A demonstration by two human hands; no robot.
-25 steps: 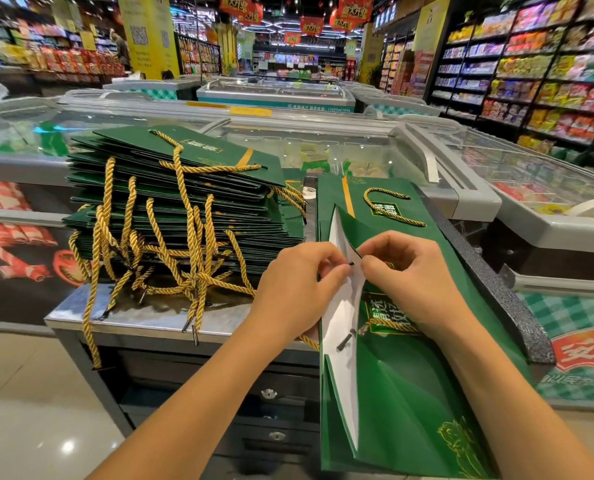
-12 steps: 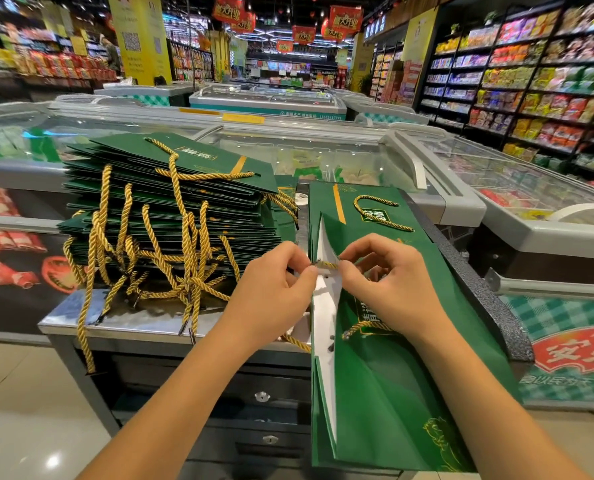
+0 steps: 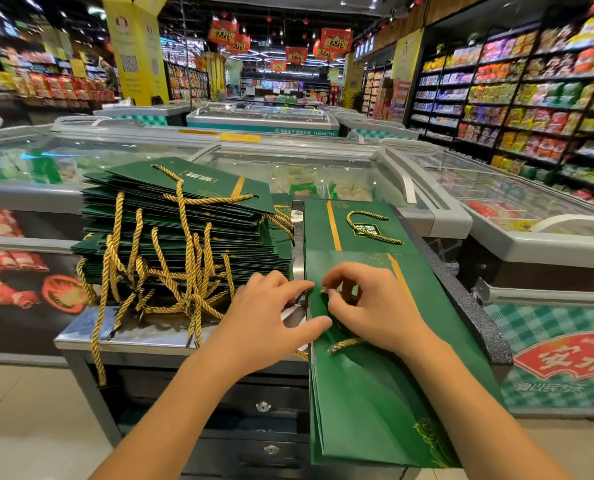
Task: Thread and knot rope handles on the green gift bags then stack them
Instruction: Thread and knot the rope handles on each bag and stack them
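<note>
We found the green gift bag (image 3: 375,393) lying flat in the lower right of the frame. Its near end hung past the front edge of the steel table (image 3: 143,336), and its far end lay over a second green bag (image 3: 318,230) whose gold handle (image 3: 382,238) curved across its face. The right hand (image 3: 375,306) sat on the bag just right of centre with its fingers curled. Thumb and forefinger pinched an end of the gold rope (image 3: 346,344) close to the bag's left edge, and another stretch of that rope came out from under the wrist with a frayed tip. The left hand (image 3: 261,327) reached in from the lower centre with its fingers nearly straight and its thumb laid flat on the bag's left edge. A small black rope tip showed just under its forefinger, but we could not tell whether the hand held it. At centre left stood the stack of finished bags (image 3: 184,216), fanned out on the table, with their gold handles (image 3: 184,289) tangled in front and one strand trailing over the table's edge. Drawers (image 3: 264,407) showed below the tabletop. Glass-topped freezer chests (image 3: 496,237) stretched across the middle of the frame behind the table, packed shelves (image 3: 531,98) filled the upper right, and red banners (image 3: 335,39) hung at the top centre.
</note>
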